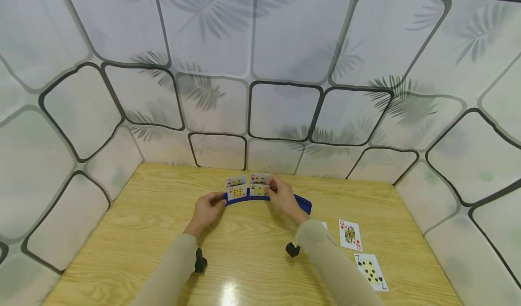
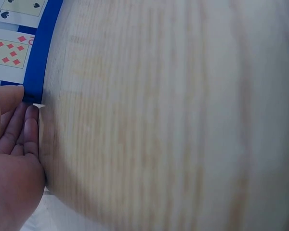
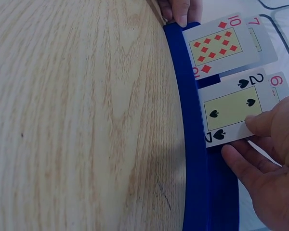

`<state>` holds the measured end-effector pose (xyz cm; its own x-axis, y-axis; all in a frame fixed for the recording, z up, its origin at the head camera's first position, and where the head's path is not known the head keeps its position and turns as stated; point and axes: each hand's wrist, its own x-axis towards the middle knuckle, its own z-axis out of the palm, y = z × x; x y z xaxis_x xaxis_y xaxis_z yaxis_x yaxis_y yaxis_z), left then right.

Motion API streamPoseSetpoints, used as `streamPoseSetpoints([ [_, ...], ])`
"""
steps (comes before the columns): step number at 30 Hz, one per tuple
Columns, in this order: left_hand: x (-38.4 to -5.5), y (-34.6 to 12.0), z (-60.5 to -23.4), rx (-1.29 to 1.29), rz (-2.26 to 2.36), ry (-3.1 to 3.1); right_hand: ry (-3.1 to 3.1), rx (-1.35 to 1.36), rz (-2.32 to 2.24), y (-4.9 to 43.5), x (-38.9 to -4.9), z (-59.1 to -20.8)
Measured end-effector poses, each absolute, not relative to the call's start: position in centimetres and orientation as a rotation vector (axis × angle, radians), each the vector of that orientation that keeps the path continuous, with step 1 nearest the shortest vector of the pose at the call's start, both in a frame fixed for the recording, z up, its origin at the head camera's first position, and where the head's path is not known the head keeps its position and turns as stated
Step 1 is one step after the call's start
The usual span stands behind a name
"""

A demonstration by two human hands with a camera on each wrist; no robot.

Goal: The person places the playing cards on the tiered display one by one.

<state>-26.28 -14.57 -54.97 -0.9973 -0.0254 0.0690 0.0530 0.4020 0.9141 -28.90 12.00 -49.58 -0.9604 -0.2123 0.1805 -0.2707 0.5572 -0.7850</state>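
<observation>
A curved blue card holder (image 1: 240,201) stands on the wooden table. My left hand (image 1: 207,211) grips its left end, thumb on the near side in the left wrist view. Just right of that hand, a ten of diamonds (image 3: 216,46) stands in the holder, with a red seven (image 3: 264,34) behind it. Farther right is a two of spades (image 3: 232,109), also upright, in front of a red six (image 1: 258,178). My right hand (image 1: 282,198) pinches the two's right edge, thumb on its face and fingers behind.
Face up on the table (image 1: 138,247) at the right lie a queen of diamonds (image 1: 350,235) and a seven of spades (image 1: 371,272). Another card (image 1: 324,225) is mostly hidden by my right forearm. A patterned wall (image 1: 285,111) borders the table's far edge.
</observation>
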Motion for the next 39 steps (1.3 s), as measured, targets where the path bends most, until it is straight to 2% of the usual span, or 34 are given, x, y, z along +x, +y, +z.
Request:
streamPoseSetpoints([
  [17, -26.3, -14.3, -54.7, 0.006, -1.699, -2.564, -2.751, 0.417, 1.423, 14.2, -28.2, -49.2],
  [39, -26.1, -14.3, -54.5, 0.011, -1.686, -2.58, -2.731, 0.411, 1.216, 21.8, -24.1, -49.5],
])
